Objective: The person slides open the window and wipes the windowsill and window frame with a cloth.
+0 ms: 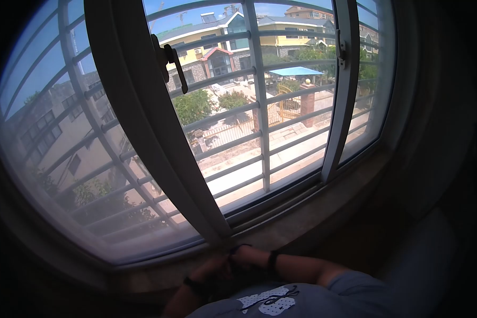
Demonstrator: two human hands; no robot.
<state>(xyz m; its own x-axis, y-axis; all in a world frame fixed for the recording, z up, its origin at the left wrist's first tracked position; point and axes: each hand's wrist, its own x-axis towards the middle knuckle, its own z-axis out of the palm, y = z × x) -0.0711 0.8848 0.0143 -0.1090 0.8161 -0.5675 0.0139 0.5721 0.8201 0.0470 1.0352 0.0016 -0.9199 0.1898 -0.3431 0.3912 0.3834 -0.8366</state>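
My left hand (213, 268) and my right hand (245, 256) are close together in front of my body, low in the view and just before the window sill (289, 229). Both look closed, with the fingers bent inward and partly lost in shadow. A small dark shape lies by the right hand's fingers; I cannot make out what it is. A black band (272, 261) circles my right wrist, and a dark band (196, 286) is on the left one. Below the hands shows my grey shirt (323, 298) with a white dotted print.
A sliding window stands ahead, its middle part open or clear and its left pane (90, 159) hazy. The thick frame upright (143, 127) carries a black handle (178, 69). Outside run metal bars (257, 85), with yellow houses (294, 36), trees and a blue canopy (296, 71) beyond.
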